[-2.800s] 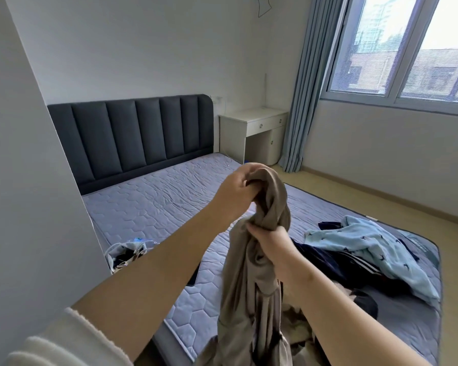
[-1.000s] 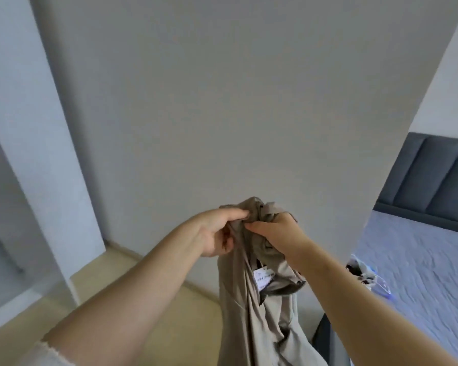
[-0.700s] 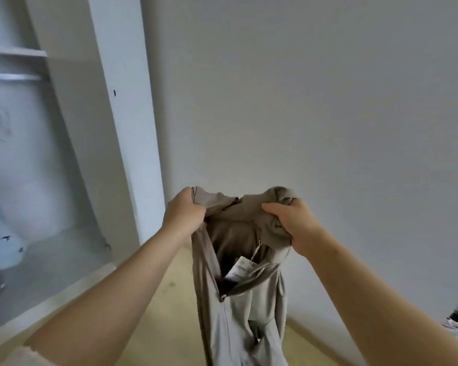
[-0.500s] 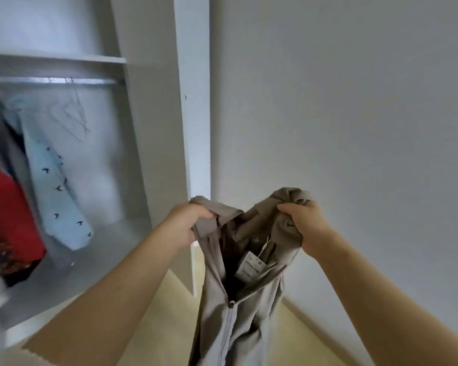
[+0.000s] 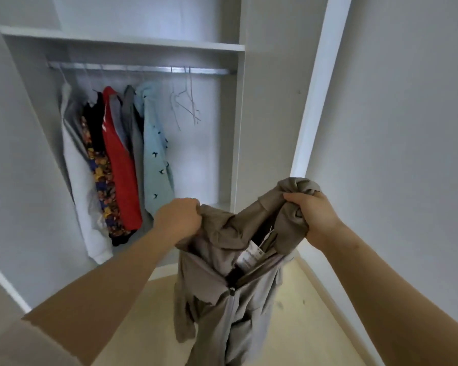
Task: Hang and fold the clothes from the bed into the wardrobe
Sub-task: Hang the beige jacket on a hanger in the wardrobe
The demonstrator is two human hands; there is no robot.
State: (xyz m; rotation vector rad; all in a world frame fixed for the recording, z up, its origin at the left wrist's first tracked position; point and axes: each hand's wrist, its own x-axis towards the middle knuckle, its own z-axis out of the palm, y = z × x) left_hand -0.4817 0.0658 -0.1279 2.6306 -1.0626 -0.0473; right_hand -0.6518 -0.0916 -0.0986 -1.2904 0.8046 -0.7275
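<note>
I hold a taupe zip-up jacket (image 5: 230,294) up in front of the open white wardrobe (image 5: 238,122). My left hand (image 5: 179,216) grips its left shoulder and my right hand (image 5: 311,215) grips the bunched right shoulder. The jacket hangs down with its zip partly open and a white tag showing inside the collar. On the wardrobe's rail (image 5: 140,70) hang several garments: a white one, a floral one, a red one (image 5: 121,165), a grey one and a light blue one with small birds (image 5: 156,151). Empty wire hangers (image 5: 187,101) hang to their right.
A white shelf (image 5: 122,40) runs above the rail. A white wardrobe side panel (image 5: 317,88) stands at the right, with a plain wall beyond it. Light wooden floor (image 5: 296,326) lies below the jacket.
I have turned from the bed past a wall to face the wardrobe. My hands have moved apart, spreading the jacket's shoulders open.
</note>
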